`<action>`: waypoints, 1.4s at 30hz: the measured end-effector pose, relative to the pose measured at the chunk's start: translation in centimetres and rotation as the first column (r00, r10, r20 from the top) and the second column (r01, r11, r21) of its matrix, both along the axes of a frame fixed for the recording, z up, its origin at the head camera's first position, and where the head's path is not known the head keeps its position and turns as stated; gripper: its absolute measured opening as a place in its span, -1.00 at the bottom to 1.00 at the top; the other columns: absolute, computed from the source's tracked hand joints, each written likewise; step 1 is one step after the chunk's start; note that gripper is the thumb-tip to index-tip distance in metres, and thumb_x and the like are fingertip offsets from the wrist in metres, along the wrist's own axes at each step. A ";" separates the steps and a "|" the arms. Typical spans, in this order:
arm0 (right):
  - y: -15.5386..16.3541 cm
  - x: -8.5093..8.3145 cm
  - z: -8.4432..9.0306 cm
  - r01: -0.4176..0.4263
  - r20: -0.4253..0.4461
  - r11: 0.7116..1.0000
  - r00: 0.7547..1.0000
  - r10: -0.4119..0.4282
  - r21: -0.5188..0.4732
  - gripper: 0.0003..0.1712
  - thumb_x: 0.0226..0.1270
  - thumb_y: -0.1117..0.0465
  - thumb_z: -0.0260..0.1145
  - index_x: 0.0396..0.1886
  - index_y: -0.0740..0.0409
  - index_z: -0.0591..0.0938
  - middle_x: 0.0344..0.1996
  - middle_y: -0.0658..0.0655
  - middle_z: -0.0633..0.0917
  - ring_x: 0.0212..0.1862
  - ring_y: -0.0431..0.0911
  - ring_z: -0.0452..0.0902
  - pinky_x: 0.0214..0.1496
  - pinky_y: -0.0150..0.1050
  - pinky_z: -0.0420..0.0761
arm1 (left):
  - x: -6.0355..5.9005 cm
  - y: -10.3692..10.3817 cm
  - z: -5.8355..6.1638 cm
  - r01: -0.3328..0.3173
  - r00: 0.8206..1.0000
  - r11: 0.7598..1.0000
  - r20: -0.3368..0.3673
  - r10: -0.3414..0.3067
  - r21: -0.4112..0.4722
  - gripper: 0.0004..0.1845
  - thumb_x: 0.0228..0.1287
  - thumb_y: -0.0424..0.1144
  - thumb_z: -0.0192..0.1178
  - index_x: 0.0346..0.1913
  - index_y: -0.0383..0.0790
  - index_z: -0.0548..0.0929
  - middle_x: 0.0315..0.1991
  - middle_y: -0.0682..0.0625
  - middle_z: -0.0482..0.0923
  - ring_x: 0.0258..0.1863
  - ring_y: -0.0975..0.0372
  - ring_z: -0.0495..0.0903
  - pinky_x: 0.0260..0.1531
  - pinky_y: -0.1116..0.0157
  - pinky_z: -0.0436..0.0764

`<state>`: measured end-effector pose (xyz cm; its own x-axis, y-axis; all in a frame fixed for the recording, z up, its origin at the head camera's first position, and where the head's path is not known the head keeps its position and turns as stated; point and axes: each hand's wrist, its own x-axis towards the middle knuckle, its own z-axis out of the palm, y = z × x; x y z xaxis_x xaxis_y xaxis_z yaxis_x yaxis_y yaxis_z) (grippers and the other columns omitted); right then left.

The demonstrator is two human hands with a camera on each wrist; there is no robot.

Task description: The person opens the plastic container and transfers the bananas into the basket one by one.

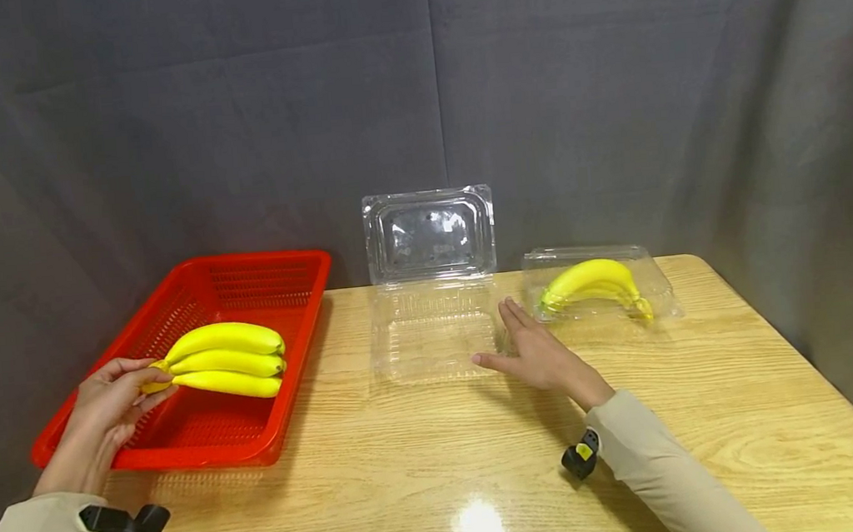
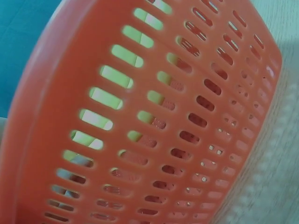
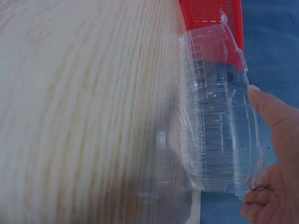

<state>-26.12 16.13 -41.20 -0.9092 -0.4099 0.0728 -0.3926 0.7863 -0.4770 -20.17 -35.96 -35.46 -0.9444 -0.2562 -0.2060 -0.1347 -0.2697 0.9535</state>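
The left hand [image 1: 110, 405] holds the bunch of three yellow bananas [image 1: 227, 359] only at its stem end, so the long, heavy part hangs out to the right of the fingers [image 1: 152, 391], over the red perforated plastic basket [image 1: 208, 447]. I judge that this is the weak point: with such a small pinch at one end, the bunch may turn downward or slip and fall back into the basket. It could also catch the basket rim on its way out and drag the light basket over the wooden worktop [image 1: 427, 458].

The second risk is at the open clear plastic clamshell box [image 1: 433, 330]. It is thin and light, and the right hand [image 1: 534, 349] only lies against its right edge. If something pushes the box, it may slide away or its upright lid may fall shut.

The left fingers are curled round the stem, thumb and fingertips closed on it. The left wrist view shows only the basket wall [image 2: 154, 116], so the grip cannot be checked there.

The right fingers are almost straight and flat on the worktop, touching the tray edge. In the right wrist view the thumb [image 3: 273, 114] lies along the clear box [image 3: 217, 116], and the other fingers seem lightly bent at its corner, gripping nothing.

Beyond the right fingers, a closed clear box with yellow bananas inside [image 1: 598, 287] stands apart.
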 end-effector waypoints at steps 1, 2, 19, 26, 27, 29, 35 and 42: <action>0.0 0.0 0.0 -0.002 0.001 1.000 1.000 0.002 -0.001 0.20 0.28 -0.40 0.12 0.49 0.41 -0.09 0.50 0.32 -0.12 0.49 0.18 -0.25 0.44 0.09 -0.10 | 0.0 -0.1 0.0 0.004 1.000 1.000 0.002 -0.004 -0.004 -0.80 0.18 -0.58 0.24 -0.37 -0.20 0.56 -0.43 0.01 0.51 -0.47 0.22 0.66 -0.41 0.26 0.67; 0.0 0.0 0.0 -0.004 0.002 1.000 1.000 0.004 -0.003 0.21 0.28 -0.40 0.12 0.49 0.41 -0.09 0.49 0.33 -0.12 0.49 0.19 -0.25 0.44 0.10 -0.10 | 0.0 -0.1 -0.1 0.009 1.000 1.000 0.005 -0.009 -0.009 -0.80 0.18 -0.58 0.24 -0.37 -0.20 0.56 -0.42 0.01 0.51 -0.46 0.22 0.66 -0.40 0.26 0.67; -0.1 0.3 0.0 0.010 0.007 1.000 1.000 -0.010 -0.017 0.21 0.28 -0.40 0.12 0.51 0.36 -0.15 0.50 0.30 -0.15 0.49 0.19 -0.25 0.43 0.13 -0.10 | -0.1 -0.2 0.2 0.051 0.998 0.996 0.049 -0.048 -0.071 -0.77 0.19 -0.60 0.21 -0.31 -0.21 0.49 -0.40 0.03 0.50 -0.45 0.26 0.65 -0.40 0.26 0.68; -0.3 0.3 0.0 0.004 0.009 1.000 1.000 -0.004 -0.019 0.21 0.27 -0.40 0.13 0.51 0.37 -0.13 0.50 0.32 -0.13 0.49 0.18 -0.26 0.43 0.13 -0.10 | 0.1 -0.2 0.2 0.086 0.994 0.989 0.073 -0.078 -0.119 -0.77 0.20 -0.63 0.17 -0.20 -0.34 0.40 -0.38 0.03 0.47 -0.45 0.28 0.64 -0.38 0.26 0.68; -0.3 0.3 0.0 0.004 0.009 1.000 1.000 -0.004 -0.019 0.21 0.27 -0.40 0.13 0.51 0.37 -0.13 0.50 0.33 -0.12 0.49 0.18 -0.26 0.43 0.14 -0.10 | 0.1 -0.2 0.1 0.090 0.994 0.987 0.074 -0.081 -0.130 -0.76 0.20 -0.63 0.17 -0.18 -0.35 0.39 -0.37 0.02 0.46 -0.45 0.28 0.64 -0.37 0.26 0.67; -0.3 0.3 0.0 0.006 0.011 1.000 1.000 -0.006 -0.017 0.21 0.27 -0.41 0.12 0.51 0.37 -0.13 0.50 0.32 -0.13 0.49 0.17 -0.25 0.43 0.13 -0.10 | 0.1 -0.2 0.1 0.096 0.993 0.985 0.076 -0.086 -0.143 -0.76 0.20 -0.63 0.16 -0.18 -0.36 0.39 -0.35 0.01 0.45 -0.44 0.29 0.63 -0.36 0.26 0.67; -0.1 0.3 -0.1 0.012 0.031 1.000 0.999 -0.012 -0.017 0.23 0.26 -0.43 0.11 0.51 0.34 -0.15 0.50 0.29 -0.16 0.49 0.18 -0.25 0.43 0.11 -0.10 | -0.2 -0.3 0.0 0.118 0.989 0.976 0.108 -0.099 -0.184 -0.74 0.23 -0.59 0.17 -0.11 -0.38 0.36 -0.25 -0.06 0.39 -0.44 0.29 0.63 -0.33 0.25 0.67; 0.0 0.1 0.0 0.011 0.032 1.000 0.999 -0.011 -0.013 0.23 0.26 -0.44 0.10 0.52 0.33 -0.16 0.51 0.30 -0.16 0.50 0.18 -0.26 0.44 0.11 -0.10 | -0.4 -0.4 -0.1 0.166 0.982 0.963 0.120 -0.143 -0.211 -0.72 0.20 -0.56 0.24 -0.11 -0.37 0.38 -0.32 -0.01 0.47 -0.44 0.27 0.66 -0.32 0.26 0.67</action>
<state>-25.97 16.09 -41.16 -0.9157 -0.3989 0.0492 -0.3684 0.7839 -0.4998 -20.57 -36.38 -35.57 -0.9527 -0.1590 -0.2589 -0.2585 -0.0236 0.9657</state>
